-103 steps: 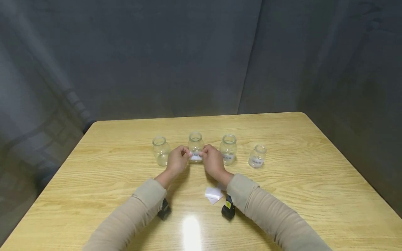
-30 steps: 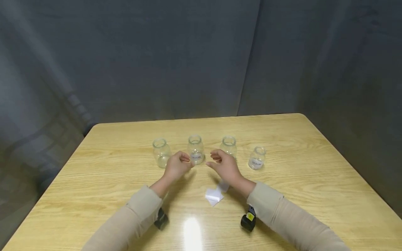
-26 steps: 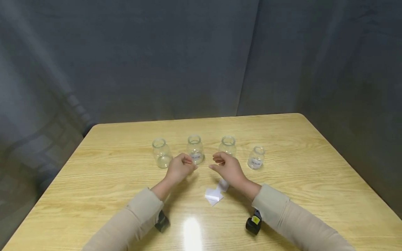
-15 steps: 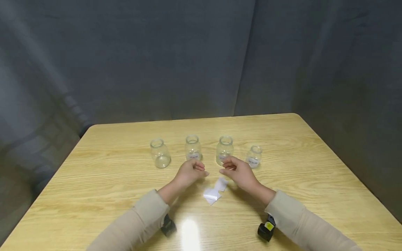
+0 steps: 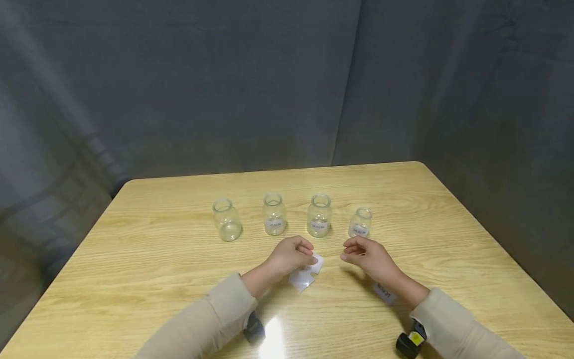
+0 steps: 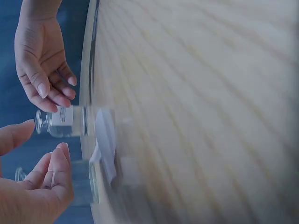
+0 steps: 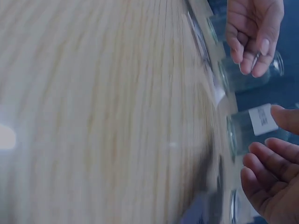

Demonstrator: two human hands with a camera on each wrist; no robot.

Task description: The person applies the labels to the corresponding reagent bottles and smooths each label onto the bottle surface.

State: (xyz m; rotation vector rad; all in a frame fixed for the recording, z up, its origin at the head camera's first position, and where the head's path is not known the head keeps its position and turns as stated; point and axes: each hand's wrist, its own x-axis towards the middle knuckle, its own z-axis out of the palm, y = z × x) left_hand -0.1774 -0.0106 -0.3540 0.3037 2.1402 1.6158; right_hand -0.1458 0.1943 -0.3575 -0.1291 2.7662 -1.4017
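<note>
My left hand (image 5: 291, 257) hovers above white paper pieces (image 5: 300, 280), its thumb and loosely bent fingers apart in the left wrist view. In front of the small labelled glass jar (image 5: 360, 219) is my right hand (image 5: 372, 259); its fingers (image 7: 268, 168) are relaxed and hold nothing. Two larger jars, a middle-left jar (image 5: 274, 214) and a middle-right jar (image 5: 319, 214), each bear a white label with dark print. The leftmost jar (image 5: 227, 219) shows no label. Partly under my right wrist, a printed label (image 5: 384, 294) lies on the table.
The jars stand upright in a row across the wooden table (image 5: 157, 249). Dark cloth (image 5: 237, 89) hangs behind it. Black wrist cameras are strapped under both sleeves, the right one (image 5: 410, 341) with a yellow sticker.
Both hands have let go of the label, which stays on the middle-left jar. They have drawn back toward me and shifted right. The printed label near my right wrist has come into view.
</note>
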